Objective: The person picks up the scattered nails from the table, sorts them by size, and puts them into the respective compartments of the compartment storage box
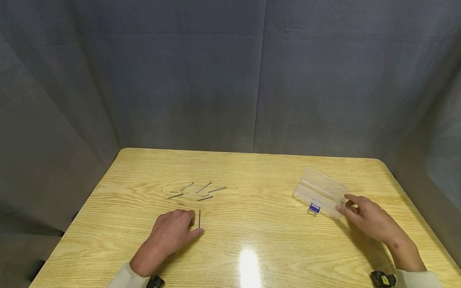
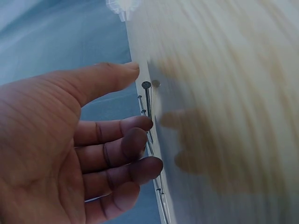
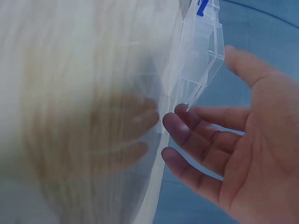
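Observation:
My left hand (image 1: 174,231) is low over the wooden table, its thumb and index finger spread around a dark nail (image 1: 199,219). In the left wrist view a gap shows between the fingers and that nail's head (image 2: 146,85). Beyond the hand lie several loose nails (image 1: 216,189), some long and some short. On the right, my right hand (image 1: 372,220) is at the end of a clear plastic box (image 1: 322,190) with a blue latch (image 1: 315,207). Thumb and index finger lie close to the box's edge; whether they touch it is hard to tell.
The pale wood-grain table (image 1: 252,228) has rounded far corners. Dark grey cloth (image 1: 187,80) hangs behind it and along both sides. A bright reflection lies on the tabletop near the front middle.

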The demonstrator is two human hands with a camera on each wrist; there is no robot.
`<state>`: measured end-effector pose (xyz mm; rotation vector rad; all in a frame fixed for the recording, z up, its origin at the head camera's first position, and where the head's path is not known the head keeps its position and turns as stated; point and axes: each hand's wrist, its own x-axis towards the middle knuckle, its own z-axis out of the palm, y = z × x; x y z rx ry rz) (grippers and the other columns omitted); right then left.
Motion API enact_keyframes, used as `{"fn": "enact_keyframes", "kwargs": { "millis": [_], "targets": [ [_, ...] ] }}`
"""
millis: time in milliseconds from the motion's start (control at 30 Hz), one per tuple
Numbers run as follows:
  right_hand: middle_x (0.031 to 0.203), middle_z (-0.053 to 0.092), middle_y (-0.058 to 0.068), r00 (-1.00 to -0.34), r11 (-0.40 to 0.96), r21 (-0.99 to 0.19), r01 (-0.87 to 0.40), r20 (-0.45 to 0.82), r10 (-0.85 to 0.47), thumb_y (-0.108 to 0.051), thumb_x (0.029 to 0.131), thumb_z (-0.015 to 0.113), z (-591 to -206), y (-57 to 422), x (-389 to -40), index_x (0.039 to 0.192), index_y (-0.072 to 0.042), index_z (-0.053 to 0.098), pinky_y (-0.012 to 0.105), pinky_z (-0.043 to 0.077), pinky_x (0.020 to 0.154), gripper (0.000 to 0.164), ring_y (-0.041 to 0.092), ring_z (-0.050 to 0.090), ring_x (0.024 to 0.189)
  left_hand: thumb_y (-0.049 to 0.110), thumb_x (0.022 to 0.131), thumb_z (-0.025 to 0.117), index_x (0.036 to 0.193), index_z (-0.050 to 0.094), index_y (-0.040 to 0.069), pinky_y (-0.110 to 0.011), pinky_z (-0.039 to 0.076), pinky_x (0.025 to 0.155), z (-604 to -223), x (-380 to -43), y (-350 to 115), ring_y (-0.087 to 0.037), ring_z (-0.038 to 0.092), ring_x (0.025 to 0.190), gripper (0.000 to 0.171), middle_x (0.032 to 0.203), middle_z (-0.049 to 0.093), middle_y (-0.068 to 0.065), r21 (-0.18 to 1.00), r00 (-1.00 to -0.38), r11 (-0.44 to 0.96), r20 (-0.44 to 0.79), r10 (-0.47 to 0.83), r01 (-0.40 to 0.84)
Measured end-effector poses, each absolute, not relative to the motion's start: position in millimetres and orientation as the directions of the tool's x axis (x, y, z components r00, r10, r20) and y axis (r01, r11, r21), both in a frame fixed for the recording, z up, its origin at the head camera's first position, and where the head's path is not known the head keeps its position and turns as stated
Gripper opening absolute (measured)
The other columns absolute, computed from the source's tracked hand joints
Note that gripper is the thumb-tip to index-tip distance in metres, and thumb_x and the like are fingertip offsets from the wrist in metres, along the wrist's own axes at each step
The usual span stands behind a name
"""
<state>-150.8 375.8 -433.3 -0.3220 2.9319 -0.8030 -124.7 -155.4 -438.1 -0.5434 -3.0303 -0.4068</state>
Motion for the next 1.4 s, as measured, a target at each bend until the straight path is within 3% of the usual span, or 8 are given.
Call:
{"fn": "enact_keyframes", "kwargs": {
  "millis": [567,767,1067,1400],
  "targets": [
    [0.102,0.067,0.008,-0.975,0.855,-0.485,-0.182,-0.023,-0.221,-0.037,0.102,0.067,-435,375,-150,0.132,0.020,0.052,0.041,0.052,0.070,0.066,0.020,0.063,0.085,0.029,0.088,0.081,0.074,0.054,0.020,-0.034,0.037,0.051,-438,-129,-155,-0.010,0.041,0.056,0.032,0.065,0.047,0.009,0.267,-0.938,0.901,0.043,0.343,0.341],
    [0.097,0.063,0.006,-0.974,0.854,-0.485,-0.190,-0.017,-0.226,-0.038,0.098,0.072,-435,372,-150,0.132,0.018,0.054,0.033,0.048,0.067,0.068,0.019,0.056,0.079,0.036,0.090,0.079,0.072,0.054,0.019,-0.033,0.036,0.050,-438,-130,-154,-0.010,0.040,0.055,0.035,0.063,0.046,0.009,0.267,-0.939,0.902,0.047,0.340,0.340],
    [0.097,0.061,0.006,-0.969,0.843,-0.498,-0.204,-0.019,-0.245,-0.040,0.096,0.073,-435,367,-152,0.136,0.019,0.052,0.037,0.049,0.070,0.074,0.020,0.054,0.081,0.037,0.091,0.078,0.072,0.050,0.020,-0.034,0.037,0.051,-440,-132,-153,-0.011,0.041,0.055,0.038,0.063,0.044,0.010,0.250,-0.934,0.900,0.066,0.352,0.357],
    [0.096,0.060,0.006,-0.968,0.847,-0.486,-0.217,-0.006,-0.251,-0.041,0.096,0.073,-435,360,-155,0.136,0.017,0.053,0.041,0.049,0.073,0.073,0.021,0.054,0.082,0.011,0.085,0.071,0.069,0.050,0.020,-0.033,0.038,0.050,-441,-133,-152,-0.010,0.041,0.055,0.028,0.062,0.045,0.009,0.243,-0.925,0.892,0.098,0.368,0.381]
  ]
}}
